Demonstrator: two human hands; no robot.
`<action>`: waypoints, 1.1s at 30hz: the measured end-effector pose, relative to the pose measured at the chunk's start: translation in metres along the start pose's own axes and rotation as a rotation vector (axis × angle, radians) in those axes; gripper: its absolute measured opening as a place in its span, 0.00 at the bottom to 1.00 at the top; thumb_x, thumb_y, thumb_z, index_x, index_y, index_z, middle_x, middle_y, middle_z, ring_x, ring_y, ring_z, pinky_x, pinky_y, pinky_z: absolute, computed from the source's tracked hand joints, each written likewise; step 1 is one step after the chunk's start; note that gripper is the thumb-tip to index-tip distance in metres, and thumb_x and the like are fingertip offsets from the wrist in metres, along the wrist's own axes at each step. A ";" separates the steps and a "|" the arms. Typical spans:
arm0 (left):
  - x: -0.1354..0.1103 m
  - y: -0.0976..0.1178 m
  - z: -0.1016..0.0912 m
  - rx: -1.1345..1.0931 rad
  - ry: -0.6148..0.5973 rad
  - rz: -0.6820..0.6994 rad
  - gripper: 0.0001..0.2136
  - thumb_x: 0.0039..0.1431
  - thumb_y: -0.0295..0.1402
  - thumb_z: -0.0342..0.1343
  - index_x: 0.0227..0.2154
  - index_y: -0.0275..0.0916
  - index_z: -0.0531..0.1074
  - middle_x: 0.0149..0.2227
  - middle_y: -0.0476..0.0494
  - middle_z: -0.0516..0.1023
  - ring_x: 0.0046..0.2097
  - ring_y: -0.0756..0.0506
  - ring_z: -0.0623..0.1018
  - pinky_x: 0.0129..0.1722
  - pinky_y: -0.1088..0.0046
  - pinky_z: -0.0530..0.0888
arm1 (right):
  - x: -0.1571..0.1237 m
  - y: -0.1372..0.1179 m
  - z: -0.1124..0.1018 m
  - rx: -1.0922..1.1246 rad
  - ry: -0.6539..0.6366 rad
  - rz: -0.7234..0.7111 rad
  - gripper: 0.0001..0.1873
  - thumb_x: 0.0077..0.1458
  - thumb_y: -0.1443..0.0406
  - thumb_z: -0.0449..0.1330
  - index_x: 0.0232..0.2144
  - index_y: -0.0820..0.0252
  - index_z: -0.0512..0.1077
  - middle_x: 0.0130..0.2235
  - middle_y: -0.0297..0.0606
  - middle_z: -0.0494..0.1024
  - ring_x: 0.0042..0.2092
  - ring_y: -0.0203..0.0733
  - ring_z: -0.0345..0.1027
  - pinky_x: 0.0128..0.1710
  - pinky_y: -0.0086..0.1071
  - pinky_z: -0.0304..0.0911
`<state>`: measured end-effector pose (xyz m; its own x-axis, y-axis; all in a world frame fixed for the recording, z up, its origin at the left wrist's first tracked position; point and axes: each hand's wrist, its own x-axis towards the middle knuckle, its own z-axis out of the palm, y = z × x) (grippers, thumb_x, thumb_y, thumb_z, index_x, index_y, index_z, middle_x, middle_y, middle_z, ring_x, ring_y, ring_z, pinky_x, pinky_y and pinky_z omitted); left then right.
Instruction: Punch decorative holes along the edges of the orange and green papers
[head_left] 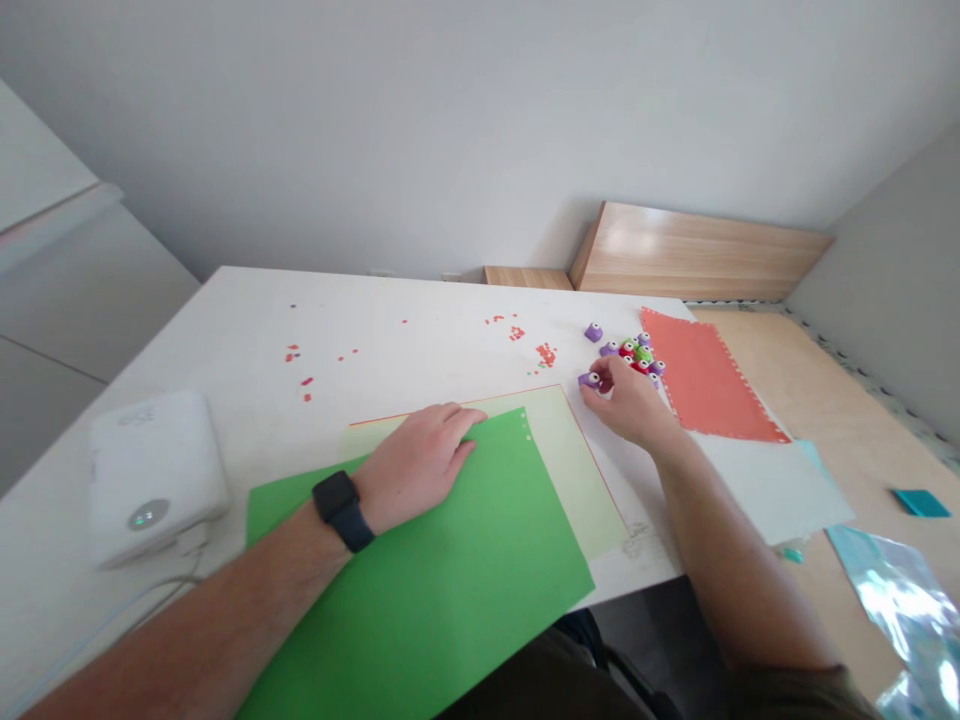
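On the white counter (225, 330), head view: our left hand (420, 465), a dark smartwatch (335, 497) on its wrist, lies flat, fingers (457, 420) open and resting on a green card sheet (420, 590), which overlaps a paler green sheet (577, 470). Our right hand (626, 405) curls just past the edge of that paler sheet, its fingers (604, 372) narrowed around a purple craft punch (589, 380). Touching this hand is a cluster of small punches (634, 355) in purple, red and green. A salmon sheet (709, 380) with a perforated edge lies just right of the cluster, over a pale blue sheet (772, 490). Red paper specks (546, 355) dot the counter; a white box (154, 480) sits left of the hands.
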<state>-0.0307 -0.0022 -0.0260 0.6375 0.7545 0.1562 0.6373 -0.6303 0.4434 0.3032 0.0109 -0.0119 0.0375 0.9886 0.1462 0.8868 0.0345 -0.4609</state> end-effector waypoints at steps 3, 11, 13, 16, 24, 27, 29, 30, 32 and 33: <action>0.000 0.000 0.000 -0.014 0.007 -0.003 0.14 0.70 0.29 0.51 0.54 0.36 0.72 0.52 0.35 0.79 0.54 0.37 0.78 0.58 0.54 0.73 | -0.004 -0.008 -0.002 0.337 -0.053 0.020 0.21 0.62 0.53 0.61 0.53 0.56 0.70 0.35 0.34 0.74 0.33 0.40 0.68 0.34 0.35 0.64; 0.001 0.002 -0.004 -0.057 0.021 -0.044 0.12 0.71 0.30 0.50 0.53 0.36 0.73 0.51 0.36 0.79 0.53 0.38 0.77 0.57 0.56 0.73 | -0.016 -0.028 0.004 0.829 -0.271 0.043 0.16 0.66 0.48 0.57 0.41 0.52 0.63 0.27 0.27 0.67 0.26 0.35 0.58 0.27 0.32 0.53; 0.002 0.002 -0.005 -0.060 0.020 -0.056 0.12 0.71 0.31 0.50 0.51 0.35 0.73 0.50 0.37 0.79 0.52 0.38 0.77 0.55 0.56 0.73 | -0.018 -0.031 0.004 0.892 -0.342 0.053 0.15 0.65 0.50 0.60 0.43 0.51 0.63 0.26 0.25 0.64 0.26 0.34 0.55 0.27 0.31 0.50; 0.003 0.002 -0.008 -0.061 0.013 -0.083 0.11 0.71 0.33 0.50 0.49 0.36 0.73 0.47 0.39 0.79 0.49 0.39 0.77 0.52 0.57 0.73 | -0.018 -0.033 0.004 0.960 -0.419 0.065 0.15 0.63 0.52 0.61 0.43 0.52 0.64 0.27 0.25 0.61 0.26 0.34 0.53 0.27 0.31 0.48; 0.003 0.004 -0.016 -0.057 -0.025 -0.146 0.10 0.73 0.36 0.47 0.40 0.40 0.72 0.39 0.44 0.78 0.41 0.40 0.76 0.43 0.61 0.70 | -0.016 -0.036 0.012 1.054 -0.431 0.090 0.15 0.66 0.50 0.58 0.42 0.55 0.66 0.29 0.29 0.64 0.27 0.34 0.54 0.26 0.31 0.47; 0.003 0.005 -0.019 -0.075 -0.023 -0.150 0.12 0.74 0.37 0.45 0.39 0.40 0.71 0.38 0.44 0.77 0.40 0.41 0.75 0.41 0.62 0.69 | -0.017 -0.037 0.010 0.998 -0.428 0.034 0.18 0.65 0.48 0.61 0.40 0.56 0.67 0.27 0.28 0.64 0.26 0.33 0.54 0.26 0.30 0.49; 0.003 0.006 -0.020 -0.087 -0.029 -0.158 0.13 0.75 0.37 0.44 0.39 0.40 0.71 0.37 0.45 0.77 0.39 0.41 0.75 0.41 0.63 0.68 | -0.017 -0.036 0.010 0.962 -0.430 0.005 0.19 0.63 0.49 0.63 0.39 0.58 0.68 0.27 0.28 0.65 0.26 0.32 0.55 0.26 0.30 0.50; 0.003 0.007 -0.021 -0.089 -0.033 -0.165 0.13 0.75 0.38 0.43 0.39 0.41 0.71 0.37 0.45 0.77 0.39 0.41 0.75 0.40 0.63 0.68 | -0.017 -0.036 0.010 0.953 -0.438 0.001 0.19 0.63 0.50 0.64 0.39 0.58 0.69 0.27 0.28 0.66 0.27 0.32 0.55 0.26 0.30 0.50; 0.003 0.008 -0.022 -0.093 -0.036 -0.181 0.13 0.75 0.38 0.43 0.40 0.41 0.71 0.37 0.45 0.77 0.38 0.41 0.76 0.40 0.63 0.68 | -0.017 -0.036 0.011 0.958 -0.465 0.013 0.19 0.60 0.51 0.67 0.39 0.59 0.71 0.28 0.28 0.66 0.26 0.31 0.55 0.25 0.29 0.49; 0.003 0.008 -0.023 -0.094 -0.033 -0.189 0.13 0.75 0.39 0.43 0.41 0.41 0.72 0.37 0.45 0.78 0.39 0.41 0.76 0.40 0.63 0.68 | -0.017 -0.036 0.011 0.967 -0.479 0.026 0.19 0.58 0.52 0.69 0.40 0.60 0.71 0.28 0.28 0.66 0.26 0.30 0.54 0.25 0.29 0.48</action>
<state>-0.0338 -0.0011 -0.0020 0.5253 0.8502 0.0346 0.7045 -0.4574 0.5427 0.2656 -0.0052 -0.0076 -0.3194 0.9380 -0.1347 0.1407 -0.0937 -0.9856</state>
